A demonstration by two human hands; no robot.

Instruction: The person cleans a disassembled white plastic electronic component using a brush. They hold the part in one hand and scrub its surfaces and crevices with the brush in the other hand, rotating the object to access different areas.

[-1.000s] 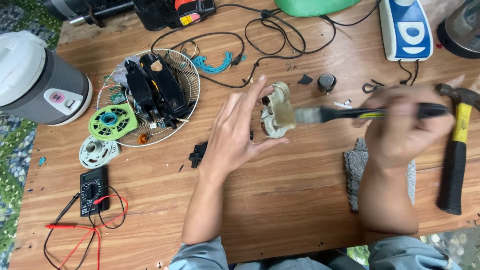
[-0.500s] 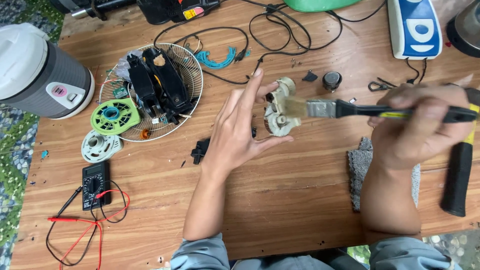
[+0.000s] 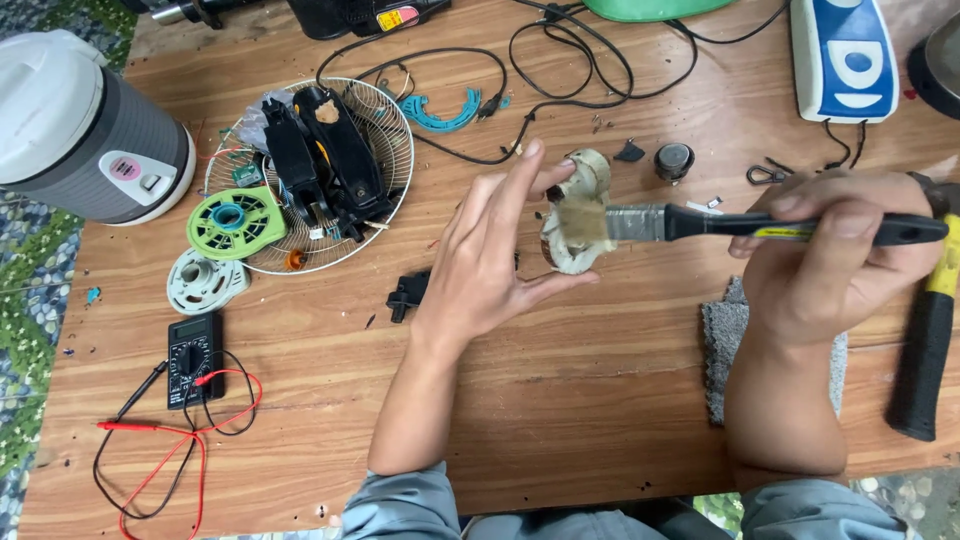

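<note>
Two risks stand out. First: the small whitish motor part (image 3: pixel 578 212) sits only between your left hand's (image 3: pixel 490 262) thumb and fingertips, raised above the worktop (image 3: pixel 600 400). A firm sideways push from the brush could likely twist it out of that light pinch and drop it onto the wood. Second: the bristles of the paintbrush (image 3: pixel 720 224) press right on the part's face, and loosened dust or grit may well fly toward your face or settle on the parts lying in the wire fan guard (image 3: pixel 395 135) nearby.

Left hand: mostly spread, palm turned toward the right, fingers extended; only thumb and fingertips close on the part. How firmly it is gripped, you cannot tell from this view.

Right hand (image 3: pixel 835 255): wrapped closed around the black handle of the brush, held roughly level, bristles touching the part. The forearm rests over a grey cloth (image 3: pixel 718 345), with a hammer (image 3: pixel 925 330) just beside it.
</note>
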